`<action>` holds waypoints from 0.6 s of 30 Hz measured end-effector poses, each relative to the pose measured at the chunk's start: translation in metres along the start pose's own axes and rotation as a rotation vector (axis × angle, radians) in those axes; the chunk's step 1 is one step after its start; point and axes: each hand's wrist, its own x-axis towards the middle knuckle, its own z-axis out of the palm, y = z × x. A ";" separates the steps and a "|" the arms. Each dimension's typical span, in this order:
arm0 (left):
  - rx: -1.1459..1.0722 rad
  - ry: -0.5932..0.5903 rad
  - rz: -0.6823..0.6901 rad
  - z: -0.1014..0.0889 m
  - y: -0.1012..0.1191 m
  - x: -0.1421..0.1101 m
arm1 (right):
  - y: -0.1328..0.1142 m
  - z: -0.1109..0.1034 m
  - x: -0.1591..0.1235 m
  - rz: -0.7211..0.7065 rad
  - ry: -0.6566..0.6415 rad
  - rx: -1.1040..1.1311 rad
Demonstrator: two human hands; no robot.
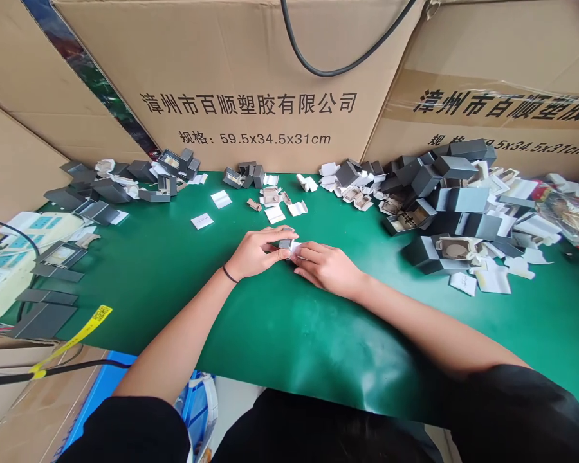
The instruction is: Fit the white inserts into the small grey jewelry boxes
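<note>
Between both hands' fingertips, small gray box (285, 244)

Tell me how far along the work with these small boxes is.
Apparently done: the opened dark boxes and torn white packing heaped at right. In hand: the left hand holds a small grey item, and the right hand pinches something white beside it. Remaining: can't tell; the heap hides some boxes.

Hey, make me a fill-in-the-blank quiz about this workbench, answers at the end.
The tabletop is colored ____.
The hand wearing a black band, with a small gray box in its fingers, is the ____ one.
The biggest pile of dark boxes lies on the ____ side.
The tag fastened to the black cable is ____.

Missing words: green; left; right; yellow.
</note>
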 end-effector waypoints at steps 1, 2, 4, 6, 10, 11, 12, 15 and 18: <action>-0.011 -0.004 0.001 0.000 0.000 0.000 | -0.001 0.000 0.000 0.015 -0.006 0.011; -0.023 -0.009 0.003 0.000 0.000 0.000 | -0.002 0.001 0.001 0.037 -0.015 0.021; -0.040 -0.017 0.006 0.001 0.000 0.000 | -0.003 0.001 0.002 0.091 -0.019 0.060; -0.050 -0.018 0.016 0.002 0.001 0.000 | -0.002 0.002 0.005 0.143 0.011 0.122; -0.080 -0.040 0.034 0.006 0.005 -0.001 | 0.002 0.004 0.008 0.207 0.129 0.194; -0.081 -0.044 0.035 0.007 0.005 -0.001 | 0.002 0.006 0.009 0.206 0.142 0.189; -0.072 -0.040 0.034 0.008 0.006 -0.001 | 0.002 0.007 0.009 0.200 0.145 0.180; 0.013 0.016 0.020 0.012 0.006 -0.001 | 0.000 0.011 0.008 0.187 0.125 0.161; 0.143 0.107 0.005 0.016 0.006 0.001 | 0.000 0.014 0.007 0.200 0.198 0.258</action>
